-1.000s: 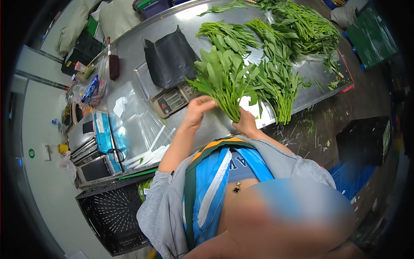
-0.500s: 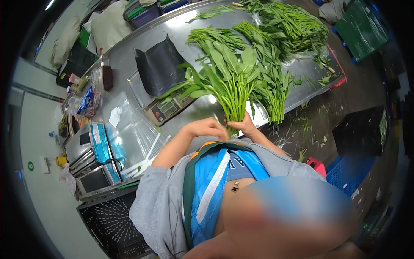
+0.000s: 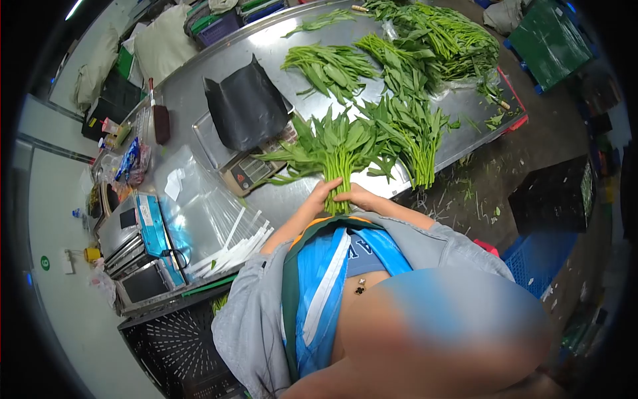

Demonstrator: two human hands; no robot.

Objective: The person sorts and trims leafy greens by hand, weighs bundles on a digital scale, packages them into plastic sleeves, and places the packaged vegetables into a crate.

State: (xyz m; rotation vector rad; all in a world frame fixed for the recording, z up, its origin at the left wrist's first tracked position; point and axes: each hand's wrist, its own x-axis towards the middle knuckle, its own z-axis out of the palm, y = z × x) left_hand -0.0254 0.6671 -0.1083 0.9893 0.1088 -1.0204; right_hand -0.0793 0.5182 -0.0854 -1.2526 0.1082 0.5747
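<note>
At the table's near edge, a bunch of water spinach (image 3: 341,156) stands stems down, its leaves fanning away from me. My left hand (image 3: 321,195) wraps the stems from the left. From the right, my right hand (image 3: 357,195) is closed round the same stems, its thumb lying across them. The lower stem ends are partly hidden by my hands and clothing. Just right of the bunch lies another water spinach bundle (image 3: 420,143), and a smaller bundle (image 3: 332,66) rests farther back. A large heap of water spinach (image 3: 458,43) fills the far right corner.
Left of the greens stands a weighing scale (image 3: 247,174) with a black curved tray (image 3: 244,103). Plastic bags (image 3: 199,213), white strips (image 3: 232,247) and a blue-sided device (image 3: 154,223) lie on the metal table's left. A black crate (image 3: 179,346) stands below; another dark crate (image 3: 555,196) is at right.
The held bunch has come lower and nearer the table, its leaves spreading out more. My left hand has moved from beside the stems to gripping them; the right still holds on.
</note>
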